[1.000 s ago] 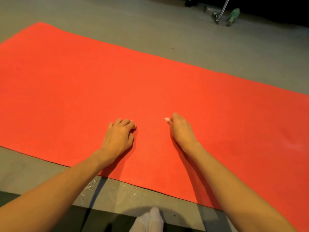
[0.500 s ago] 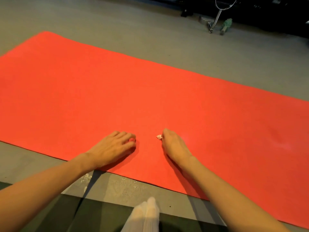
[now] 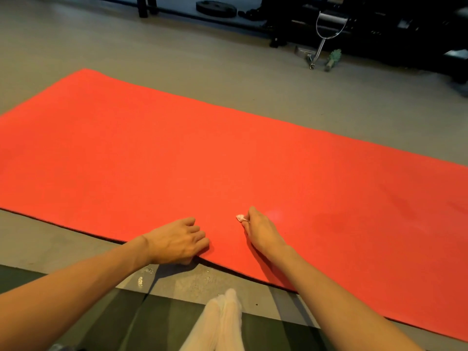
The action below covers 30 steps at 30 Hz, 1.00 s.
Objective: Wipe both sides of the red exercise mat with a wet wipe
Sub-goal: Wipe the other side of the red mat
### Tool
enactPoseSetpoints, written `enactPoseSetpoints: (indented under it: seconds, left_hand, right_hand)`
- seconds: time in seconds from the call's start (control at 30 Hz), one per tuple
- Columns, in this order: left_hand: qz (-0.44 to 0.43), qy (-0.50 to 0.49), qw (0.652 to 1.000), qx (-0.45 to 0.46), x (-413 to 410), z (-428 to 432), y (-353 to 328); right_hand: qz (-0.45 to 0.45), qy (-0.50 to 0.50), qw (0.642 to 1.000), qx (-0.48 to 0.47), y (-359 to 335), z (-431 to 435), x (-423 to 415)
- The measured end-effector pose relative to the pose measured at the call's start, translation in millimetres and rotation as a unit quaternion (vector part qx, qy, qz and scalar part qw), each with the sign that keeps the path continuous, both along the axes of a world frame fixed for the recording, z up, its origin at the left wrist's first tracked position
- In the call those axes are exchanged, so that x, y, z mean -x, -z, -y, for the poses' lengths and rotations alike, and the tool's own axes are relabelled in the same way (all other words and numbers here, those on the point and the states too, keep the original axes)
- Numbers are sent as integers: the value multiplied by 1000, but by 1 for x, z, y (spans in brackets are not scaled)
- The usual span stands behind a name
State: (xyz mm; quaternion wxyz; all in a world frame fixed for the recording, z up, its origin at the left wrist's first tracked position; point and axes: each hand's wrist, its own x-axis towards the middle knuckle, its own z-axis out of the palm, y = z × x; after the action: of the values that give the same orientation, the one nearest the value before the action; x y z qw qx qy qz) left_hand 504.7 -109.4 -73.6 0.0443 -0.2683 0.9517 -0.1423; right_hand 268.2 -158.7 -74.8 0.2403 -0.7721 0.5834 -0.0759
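We have the mat [image 3: 228, 153] lying flat on the grey floor [image 3: 177, 62], running from the far left to the near right, one face up. Our right hand [image 3: 260, 231] rests on it close to the near edge and pinches a small wadded wipe [image 3: 240, 218] between thumb and fingertips, the wad touching the mat. Just right of that hand a pale damp sheen [image 3: 276, 214] shows, so we judge that wiping of this face is under way around there; how much of the rest is wiped the view does not show.

Our left hand [image 3: 177, 239] sits right on the near edge with fingers curled. The edge beside it looks slightly raised, but we cannot tell whether the thumb is hooked beneath and grips it, or whether the hand only rests there.

Drops of water [image 3: 141, 279] glint on the floor near that edge. We cannot tell whether the underside is wiped; if it is not, the turn and the second face are left.
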Motion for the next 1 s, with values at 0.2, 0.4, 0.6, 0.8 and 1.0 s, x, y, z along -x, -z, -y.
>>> enactPoseSetpoints:
  seconds: [0.2, 0.4, 0.6, 0.8, 1.0]
  left_hand:
    - [-54, -10, 998, 17, -6, -4, -2]
    - [-43, 67, 996, 27, 1, -17, -7]
    - [-31, 90, 995, -31, -8, -16, -1]
    - [-37, 3, 999, -21, -17, 6, 3]
    - [-44, -207, 977, -41, 9, 25, 11]
  right_hand:
    - [-14, -11, 1000, -5, -10, -11, 5]
    - [-29, -8, 999, 12, -12, -26, 8]
    - [-38, 40, 997, 61, 2, -26, 19]
    - [1, -169, 985, 26, -6, -42, 16]
    - [-56, -374, 926, 7, -10, -43, 31]
